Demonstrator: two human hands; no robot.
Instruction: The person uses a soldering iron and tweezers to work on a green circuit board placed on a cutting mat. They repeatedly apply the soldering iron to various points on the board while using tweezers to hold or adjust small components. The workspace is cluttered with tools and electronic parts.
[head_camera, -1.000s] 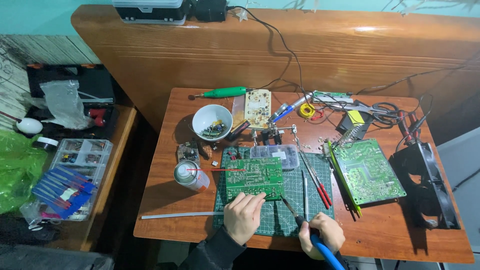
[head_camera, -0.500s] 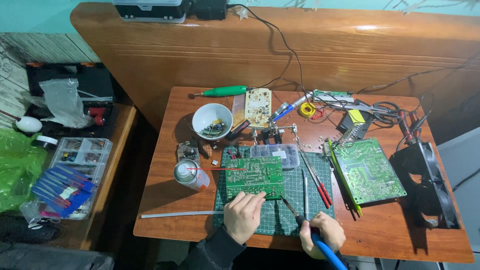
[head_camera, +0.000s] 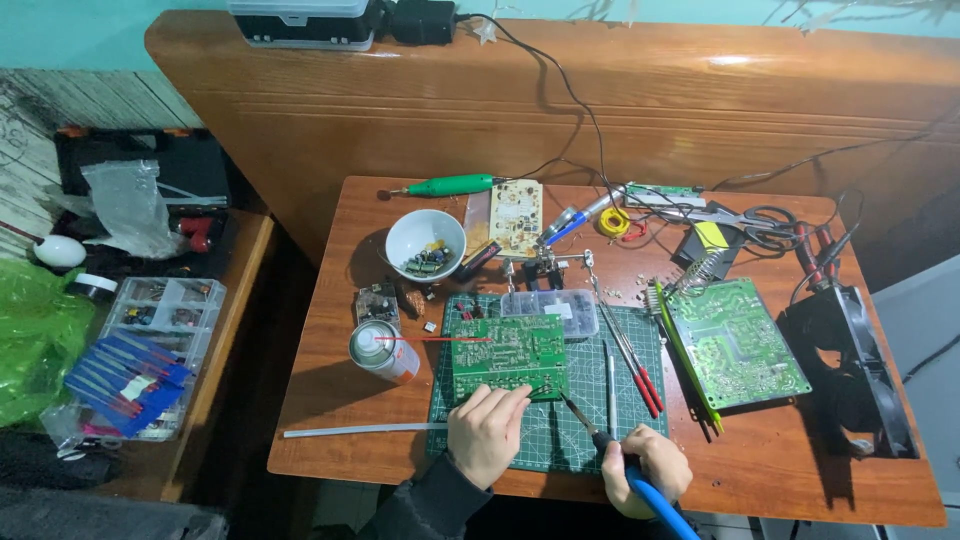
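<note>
Gripped in the right hand (head_camera: 655, 468) is a blue-handled soldering iron (head_camera: 610, 455), fingers closed round its handle, the dark tip angled up and left toward the near right corner of a green circuit board (head_camera: 505, 355). That board lies flat on a green cutting mat (head_camera: 590, 440) in the middle of the wooden desk (head_camera: 330, 420). The left hand (head_camera: 487, 432) rests on the mat at the board's near edge, fingers curled, fingertips touching or pinching something small at the board; what it grasps is too small to tell.

Just left of the board stands a spray can (head_camera: 383, 352) with a thin red straw lying across the board. Behind are a white bowl (head_camera: 425, 245) of small parts, a clear plastic parts box (head_camera: 553, 305), and screwdrivers (head_camera: 640, 375) with red handles on the mat. A second, larger green board (head_camera: 735, 342) lies to the right, near a black fan (head_camera: 850, 375).

Risks, as a judgement: the iron's tip sits close to the left fingertips, so a slip could burn them. The board looks held by fingers only, so pressure from the iron might slide it. The spray can stands near the hot tip, and a wide sweep of the iron could reach it.
</note>
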